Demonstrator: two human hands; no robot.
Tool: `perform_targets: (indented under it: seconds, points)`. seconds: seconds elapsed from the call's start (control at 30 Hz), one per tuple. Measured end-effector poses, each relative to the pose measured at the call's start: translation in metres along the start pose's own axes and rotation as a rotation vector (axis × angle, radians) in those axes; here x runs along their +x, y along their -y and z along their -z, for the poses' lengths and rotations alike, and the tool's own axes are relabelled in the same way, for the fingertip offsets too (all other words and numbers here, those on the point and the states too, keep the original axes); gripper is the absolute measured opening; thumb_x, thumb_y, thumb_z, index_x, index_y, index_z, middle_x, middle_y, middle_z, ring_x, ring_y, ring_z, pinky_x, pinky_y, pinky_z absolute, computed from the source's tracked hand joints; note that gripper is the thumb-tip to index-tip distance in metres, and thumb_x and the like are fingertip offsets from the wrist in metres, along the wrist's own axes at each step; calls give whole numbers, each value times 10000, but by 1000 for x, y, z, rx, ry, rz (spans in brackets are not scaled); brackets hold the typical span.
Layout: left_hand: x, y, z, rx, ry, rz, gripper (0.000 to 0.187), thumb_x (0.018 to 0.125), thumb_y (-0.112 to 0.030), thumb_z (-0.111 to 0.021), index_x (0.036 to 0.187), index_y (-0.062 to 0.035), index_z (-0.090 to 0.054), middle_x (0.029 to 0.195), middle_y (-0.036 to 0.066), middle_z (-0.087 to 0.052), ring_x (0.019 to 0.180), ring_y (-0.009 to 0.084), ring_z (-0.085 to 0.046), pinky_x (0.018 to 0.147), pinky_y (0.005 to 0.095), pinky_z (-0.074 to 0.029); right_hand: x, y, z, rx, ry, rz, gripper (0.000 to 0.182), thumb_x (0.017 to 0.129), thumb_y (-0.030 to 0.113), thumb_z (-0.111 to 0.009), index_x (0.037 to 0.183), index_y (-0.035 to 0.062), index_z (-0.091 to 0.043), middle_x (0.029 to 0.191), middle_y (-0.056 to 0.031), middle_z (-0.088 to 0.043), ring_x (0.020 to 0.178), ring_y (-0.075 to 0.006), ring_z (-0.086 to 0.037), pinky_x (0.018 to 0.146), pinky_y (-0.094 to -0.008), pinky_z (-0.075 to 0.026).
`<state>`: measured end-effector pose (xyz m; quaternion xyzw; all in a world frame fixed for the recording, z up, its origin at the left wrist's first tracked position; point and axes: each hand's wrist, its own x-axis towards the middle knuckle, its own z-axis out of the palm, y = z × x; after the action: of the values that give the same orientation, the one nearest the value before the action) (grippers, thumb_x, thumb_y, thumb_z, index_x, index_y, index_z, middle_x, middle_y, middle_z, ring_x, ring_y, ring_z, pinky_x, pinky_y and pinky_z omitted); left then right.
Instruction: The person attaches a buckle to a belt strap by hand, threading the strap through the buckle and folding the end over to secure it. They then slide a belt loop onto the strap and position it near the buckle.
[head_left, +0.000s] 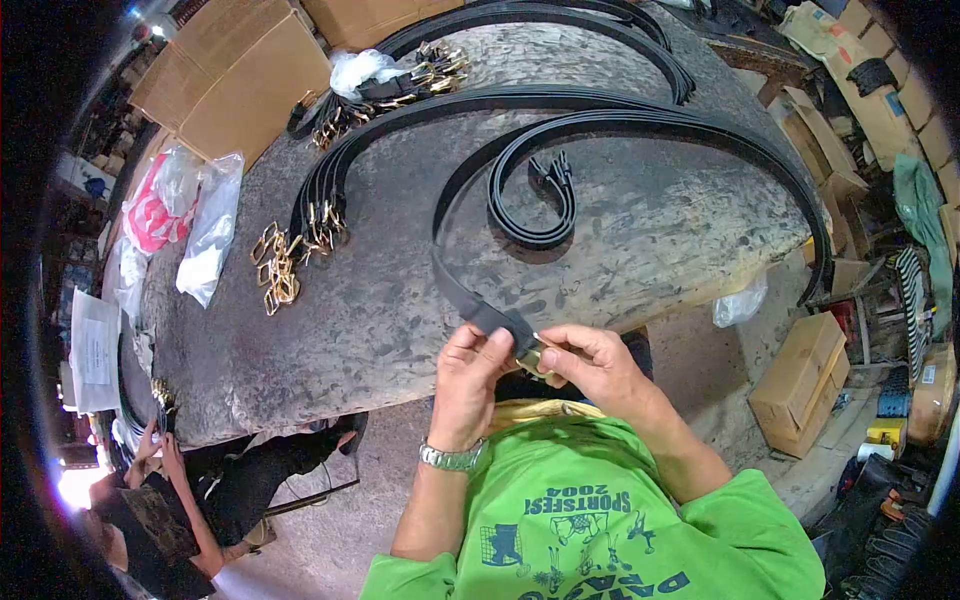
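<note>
A black leather belt [465, 297] runs off the table edge toward me, its folded end between my hands. My left hand [468, 385], with a metal watch on the wrist, pinches the strap between thumb and fingers. Closed on a brass-coloured buckle [533, 366] at that end, my right hand [592, 362] touches the strap too. The fingers partly hide the buckle. Beyond my hands, more black belts [535, 238] lie curled together. Several loose gold-coloured buckles [277, 272] sit beside the buckled ends of a belt bundle [330, 190].
The dark worn table [370, 320] has a rounded front edge. Cardboard boxes [235, 80] and plastic bags [210, 230] stand at the far left. Another person's hands [160, 447] hold belts at the lower left. A cardboard box [800, 385] sits on the floor at right.
</note>
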<state>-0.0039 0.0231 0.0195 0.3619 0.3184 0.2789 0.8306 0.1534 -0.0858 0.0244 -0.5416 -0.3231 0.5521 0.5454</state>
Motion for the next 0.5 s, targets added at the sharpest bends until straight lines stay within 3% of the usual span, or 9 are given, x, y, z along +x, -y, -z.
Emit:
perform_targets:
  seconds: [0.1,0.2,0.3,0.37,0.43,0.5]
  points:
    - [8,4,11,6,3,-21,152,938,-105,-676,1065,-30,-638,1001,73,-706,916,147,-672,826,318,-559,-2,2,-2,-22,-38,27,294,965,168,-643,1198,-12,-638,979,-26,-681,862,-81,-610,737,-245,-502]
    - [10,6,5,73,-23,-52,193,915,-67,-694,1092,-42,-623,1004,69,-698,903,139,-668,792,292,-561,-1,-4,0,7,-98,73,271,958,200,-659,1130,-10,-644,913,9,-658,755,-56,-557,663,-245,-487]
    - [6,4,-11,169,-21,-142,350,883,-26,-717,1192,-45,-553,1016,84,-687,913,153,-669,809,302,-566,0,-10,3,-104,-156,162,256,928,206,-691,1080,3,-657,837,-29,-662,703,-98,-575,634,-281,-484]
    - [4,6,-21,149,-11,-138,475,867,15,-723,1244,-47,-440,986,92,-689,870,126,-655,761,259,-538,2,-5,3,-467,-184,175,202,897,196,-710,985,20,-664,760,-90,-638,631,-151,-568,594,-316,-471]
    - [6,6,-19,181,1,-104,551,861,8,-732,1282,-54,-383,1000,119,-685,887,150,-660,775,294,-560,0,1,0,-489,-229,192,166,875,173,-711,933,28,-655,736,-113,-619,612,-198,-580,576,-336,-468]
    - [7,7,-21,10,-25,-45,526,904,-109,-724,1293,-47,-377,1035,126,-687,901,176,-674,794,332,-582,0,3,-2,-511,-269,208,136,853,150,-711,880,35,-645,713,-137,-599,593,-245,-592,559,-356,-466]
